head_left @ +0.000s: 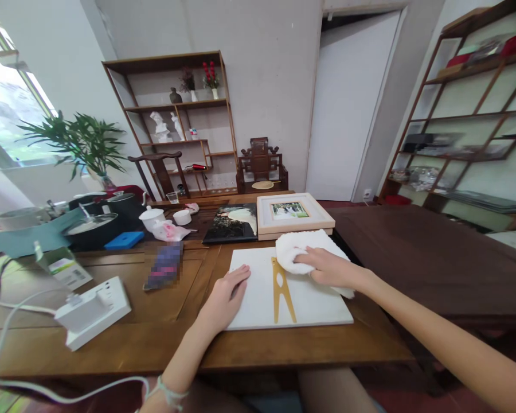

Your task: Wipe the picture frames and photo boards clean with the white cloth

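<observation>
A flat white board (253, 307) lies near the table's front edge. On it rests a thin golden-yellow piece shaped like the letter A (276, 295), with an oval hole near its top. My left hand (226, 298) lies on the board's left edge, fingers stretched out and holding nothing. My right hand (327, 267) is closed on a bunched white cloth (290, 252), pressing it on the board's upper right part. The cloth touches or nearly touches the top of the yellow piece and spreads past the board's right edge. Part of the board is hidden under it.
Behind the board lie a framed picture (264, 212) and a dark picture panel (223, 226). To the left are a white power strip (120, 307) with a cable, an open box (64, 267), a blue block (124, 240), a white teapot (151, 217) and a dark pot (92, 232).
</observation>
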Demonstrator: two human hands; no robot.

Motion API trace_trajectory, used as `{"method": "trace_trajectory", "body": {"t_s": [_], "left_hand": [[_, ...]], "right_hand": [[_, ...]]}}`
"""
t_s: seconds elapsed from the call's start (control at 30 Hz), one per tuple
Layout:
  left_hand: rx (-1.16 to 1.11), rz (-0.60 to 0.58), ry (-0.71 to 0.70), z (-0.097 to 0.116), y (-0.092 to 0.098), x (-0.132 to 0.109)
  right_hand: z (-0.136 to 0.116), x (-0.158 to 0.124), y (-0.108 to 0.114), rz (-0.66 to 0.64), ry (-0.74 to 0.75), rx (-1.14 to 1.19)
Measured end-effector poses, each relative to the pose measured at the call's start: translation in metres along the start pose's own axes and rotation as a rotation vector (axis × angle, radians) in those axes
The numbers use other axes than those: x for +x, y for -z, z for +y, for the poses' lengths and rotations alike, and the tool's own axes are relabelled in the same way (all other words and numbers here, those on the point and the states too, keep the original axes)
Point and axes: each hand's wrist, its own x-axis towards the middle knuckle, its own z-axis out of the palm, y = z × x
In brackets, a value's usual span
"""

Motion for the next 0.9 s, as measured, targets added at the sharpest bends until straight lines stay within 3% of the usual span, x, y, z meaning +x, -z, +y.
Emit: {"method": "trace_trajectory", "body": {"t_s": [0.1, 0.2, 0.43, 0.57, 0.67, 0.9], "left_hand": [[0.007, -0.004, -0.003, 0.0, 0.0, 0.0], [0.011, -0.001, -0.003, 0.0, 0.0, 0.0], [0.01, 0.016, -0.014, 0.001, 0.0, 0.0], [-0.004, 0.025, -0.022, 0.001, 0.0, 0.0], [-0.016, 0.034, -0.022, 0.001, 0.0, 0.0], [-0.005, 0.019, -0.009, 0.002, 0.001, -0.001]], "right_hand": [[0.009, 0.015, -0.008, 0.059, 0.01, -0.031], [0.004, 0.01, -0.005, 0.04, 0.004, -0.075], [-0.041, -0.048, 0.025, -0.151, 0.068, 0.058], [-0.048, -0.064, 0.034, -0.214, 0.058, 0.21], [-0.035, -0.052, 0.028, -0.146, 0.014, 0.282], [-0.015, 0.013, -0.007, 0.11, -0.086, 0.231]]}}
